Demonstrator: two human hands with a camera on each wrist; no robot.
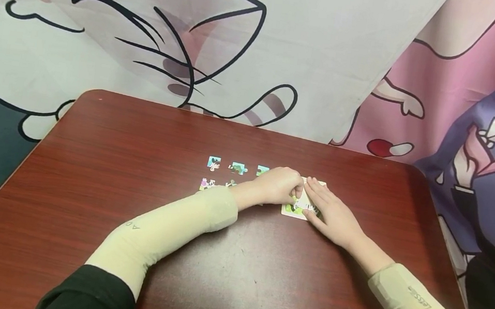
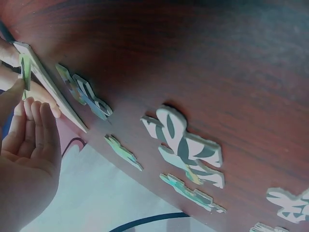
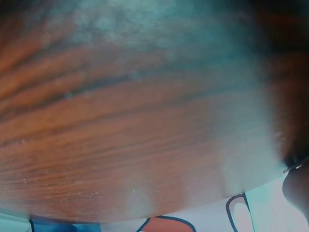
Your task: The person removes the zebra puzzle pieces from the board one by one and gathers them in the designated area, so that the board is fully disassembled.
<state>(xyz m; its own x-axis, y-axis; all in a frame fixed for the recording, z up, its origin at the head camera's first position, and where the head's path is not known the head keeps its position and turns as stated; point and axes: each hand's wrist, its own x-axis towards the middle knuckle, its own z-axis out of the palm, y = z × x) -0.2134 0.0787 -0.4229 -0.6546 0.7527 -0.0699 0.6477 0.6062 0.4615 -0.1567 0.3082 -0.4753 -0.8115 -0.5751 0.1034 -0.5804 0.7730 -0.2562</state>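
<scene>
My left hand (image 1: 278, 184) pinches a small green jigsaw piece (image 2: 26, 72) between thumb and fingertips, close over the left side of a puzzle board (image 1: 291, 210). In the left wrist view the piece stands on edge beside the pale board (image 2: 58, 99), and the other fingers of this hand (image 2: 31, 140) curl loosely. Flat across the board's right part lies my right hand (image 1: 335, 215), its fingers straight and pointing away from me. Only a sliver of it shows at the right edge of the right wrist view.
Loose jigsaw pieces lie left of the board: a blue-white one (image 1: 214, 163), a green one (image 1: 238, 168), another (image 1: 262, 170) and a pink one (image 1: 207, 183). My left forearm partly covers the nearer row. The brown table (image 1: 137, 135) ends at a printed cloth (image 1: 327, 45).
</scene>
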